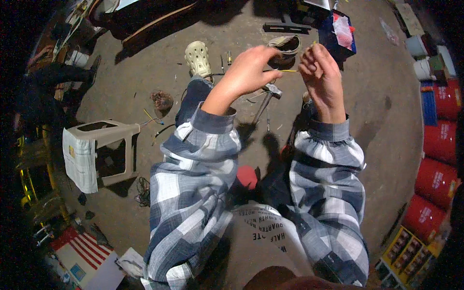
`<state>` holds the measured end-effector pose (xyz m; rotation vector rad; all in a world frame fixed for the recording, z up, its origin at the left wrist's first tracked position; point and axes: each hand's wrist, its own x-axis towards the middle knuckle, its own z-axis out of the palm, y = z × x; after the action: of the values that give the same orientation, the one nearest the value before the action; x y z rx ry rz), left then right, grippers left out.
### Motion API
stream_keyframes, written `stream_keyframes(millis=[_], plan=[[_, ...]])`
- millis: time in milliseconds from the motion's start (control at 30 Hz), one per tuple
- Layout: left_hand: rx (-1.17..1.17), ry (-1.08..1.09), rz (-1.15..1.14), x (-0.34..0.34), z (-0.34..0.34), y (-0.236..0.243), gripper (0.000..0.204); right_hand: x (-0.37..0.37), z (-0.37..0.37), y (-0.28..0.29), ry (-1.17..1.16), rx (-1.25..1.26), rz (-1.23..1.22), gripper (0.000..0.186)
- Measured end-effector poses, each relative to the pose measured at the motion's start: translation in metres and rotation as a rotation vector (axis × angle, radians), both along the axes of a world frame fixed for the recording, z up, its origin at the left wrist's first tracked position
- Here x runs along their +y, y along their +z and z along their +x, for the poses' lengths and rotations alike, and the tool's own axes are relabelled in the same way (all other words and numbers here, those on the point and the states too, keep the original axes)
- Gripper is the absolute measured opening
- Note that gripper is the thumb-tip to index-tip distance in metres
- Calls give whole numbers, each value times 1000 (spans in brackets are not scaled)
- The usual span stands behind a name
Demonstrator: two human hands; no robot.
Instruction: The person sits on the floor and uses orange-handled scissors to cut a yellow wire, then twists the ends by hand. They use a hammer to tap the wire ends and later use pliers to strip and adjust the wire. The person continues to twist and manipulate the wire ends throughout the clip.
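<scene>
My right hand (321,72) is raised ahead of me with its fingers pinched together on a thin yellow wire (290,71). A small yellow bit shows at its fingertips. The wire runs left toward the thumb of my left hand (249,70). That hand is curved, its thumb apart from its fingers; whether the thumb touches the wire is unclear. A dark cable (217,74) passes behind the left hand. Below the hands, a claw hammer (266,101) with a metal head lies on the floor. Two slim tools, one of them a screwdriver-like tool (229,58), lie beyond my left wrist.
A beige plastic stool (133,150) lies on its side at left, with cloth over it. My clog (196,58) and another shoe (288,44) stand ahead. A dark blue box (337,41) is at far right; red drums (437,179) line the right. Another person (58,92) is at left.
</scene>
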<state>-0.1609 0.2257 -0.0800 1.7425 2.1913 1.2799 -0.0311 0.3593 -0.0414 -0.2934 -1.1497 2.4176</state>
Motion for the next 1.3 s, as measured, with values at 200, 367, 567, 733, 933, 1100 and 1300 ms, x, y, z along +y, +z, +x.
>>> stream_keyframes(millis=[200,367,567,733,933,1100,1300], plan=[[-22,-100,-231,1,-1,-12,23,25,-2,-16,-188,163,-200,9],[-348,-2,8,1,-5,-3,20,18,-6,-9,-249,-29,148,54],[-422,38,135,-1,-6,5,22,-9,-21,-42,11,-182,455,44],[-11,59,189,8,-8,1,14,-12,-35,-60,109,-254,365,38],[3,180,245,-12,-18,9,17,-29,-51,-57,270,-184,194,23],[-138,361,334,-41,-6,21,13,-36,-48,-47,306,-65,511,17],[-319,489,442,-105,31,61,16,-77,-28,-17,175,255,1047,12]])
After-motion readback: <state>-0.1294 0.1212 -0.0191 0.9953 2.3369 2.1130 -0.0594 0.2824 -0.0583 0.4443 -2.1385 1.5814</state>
